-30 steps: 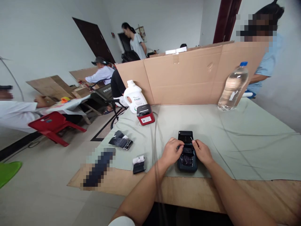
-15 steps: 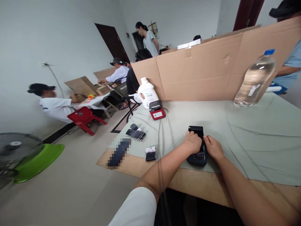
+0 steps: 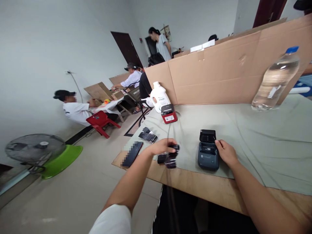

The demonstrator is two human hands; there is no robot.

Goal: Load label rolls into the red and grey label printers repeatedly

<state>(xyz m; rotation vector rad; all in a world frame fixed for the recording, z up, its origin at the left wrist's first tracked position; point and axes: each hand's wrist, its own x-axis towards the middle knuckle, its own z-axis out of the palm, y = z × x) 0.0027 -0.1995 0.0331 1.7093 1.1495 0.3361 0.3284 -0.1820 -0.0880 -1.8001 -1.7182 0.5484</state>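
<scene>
A small dark label printer (image 3: pixel 208 159) lies on the cloth with its lid (image 3: pixel 207 136) swung up and its roll bay exposed. My right hand (image 3: pixel 226 152) is at the printer's right side, fingers curled and fingertips on the edge near the lid hinge. Left of the printer, my left hand (image 3: pixel 165 147) grips a dark label roll (image 3: pixel 172 161), slightly blurred, with a glossy strip hanging down. Partly behind that hand, another small dark roll (image 3: pixel 161 159) rests on the cloth. Farther back lies a black-and-silver roll with a loose strip (image 3: pixel 148 135).
A phone (image 3: pixel 133 154) lies at the table's left corner. Behind are a red-and-black printer (image 3: pixel 169 114), a white jug (image 3: pixel 159 97) and a tilted water bottle (image 3: pixel 275 79) against a cardboard partition (image 3: pixel 219 78). A fan (image 3: pixel 36 151) and other people are beyond the table.
My left hand has moved left from the printer, now carrying the dark label roll. The printer's bay is uncovered. My right hand stays at its side. The view has shifted slightly.
</scene>
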